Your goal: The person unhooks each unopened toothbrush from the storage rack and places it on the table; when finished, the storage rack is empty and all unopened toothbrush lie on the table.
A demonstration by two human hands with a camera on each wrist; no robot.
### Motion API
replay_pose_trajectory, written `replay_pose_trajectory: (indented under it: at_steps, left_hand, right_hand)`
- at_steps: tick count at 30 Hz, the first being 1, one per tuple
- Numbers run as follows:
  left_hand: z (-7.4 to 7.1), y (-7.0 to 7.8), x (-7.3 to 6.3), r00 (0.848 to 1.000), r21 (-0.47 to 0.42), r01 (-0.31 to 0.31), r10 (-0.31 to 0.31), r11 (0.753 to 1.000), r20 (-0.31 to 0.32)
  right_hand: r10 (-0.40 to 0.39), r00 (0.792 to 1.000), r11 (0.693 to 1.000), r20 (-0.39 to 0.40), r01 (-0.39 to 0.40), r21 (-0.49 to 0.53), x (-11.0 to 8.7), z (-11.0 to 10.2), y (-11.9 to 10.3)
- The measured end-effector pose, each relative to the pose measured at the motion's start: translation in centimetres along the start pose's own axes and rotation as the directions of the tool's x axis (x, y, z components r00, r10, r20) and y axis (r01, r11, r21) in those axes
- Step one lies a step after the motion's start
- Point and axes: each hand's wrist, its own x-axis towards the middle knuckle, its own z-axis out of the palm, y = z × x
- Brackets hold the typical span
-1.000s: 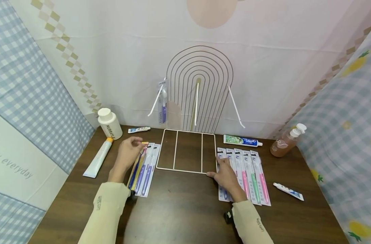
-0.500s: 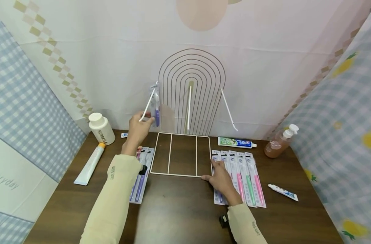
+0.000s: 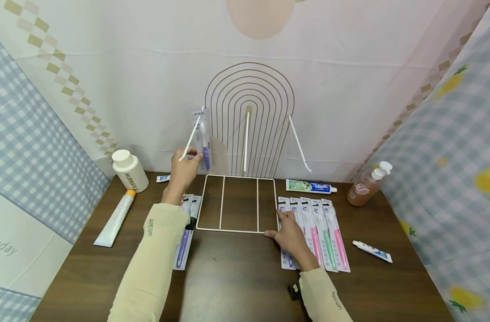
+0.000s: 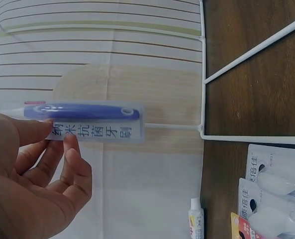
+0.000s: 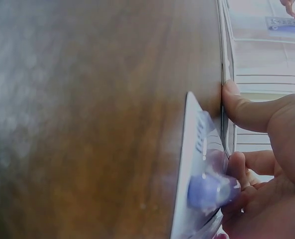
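Note:
A packaged purple toothbrush (image 3: 206,154) hangs by the left hook of a white wire display rack (image 3: 222,203). My left hand (image 3: 182,172) pinches the lower part of this pack; in the left wrist view the thumb lies on the clear plastic beside the purple handle (image 4: 82,111). At the front right corner of the rack's base, my right hand (image 3: 291,237) holds the frame between thumb and fingers. Under that hand lies a packaged toothbrush, its purple end (image 5: 207,191) close to the fingers in the right wrist view.
Several packaged toothbrushes (image 3: 328,241) lie right of the rack, others (image 3: 183,246) left of it, partly hidden by my sleeve. Around them are a white bottle (image 3: 130,172), an orange-capped tube (image 3: 115,221), toothpaste tubes (image 3: 309,186) and a pump bottle (image 3: 365,185). Two further hooks (image 3: 246,143) stick out.
My left hand has moved from the packs on the table up to the hanging toothbrush and taken hold of it. The right hand stays at the rack corner. The head view has shifted slightly.

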Motion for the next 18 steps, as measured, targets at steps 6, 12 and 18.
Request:
replay_pose_trajectory:
  at_steps: [6,12,18]
  left_hand:
    - [-0.8,4.6,-2.8,1.000,0.024,0.025,-0.025,0.999,0.001]
    - [-1.0,5.7,-3.5,1.000,0.033,0.011,-0.010,0.999,-0.023]
    - [-1.2,6.1,-3.7,1.000,-0.001,-0.008,0.008,1.000,0.000]
  right_hand:
    - [-0.008,1.000,1.000,-0.022,0.008,0.012,-0.1,0.1,0.1]
    - [0.012,1.000,1.000,-0.019,-0.012,0.010,0.0,0.3,0.3]
    - [0.012,1.000,1.000,-0.012,-0.012,0.016,-0.2,0.3,0.2]
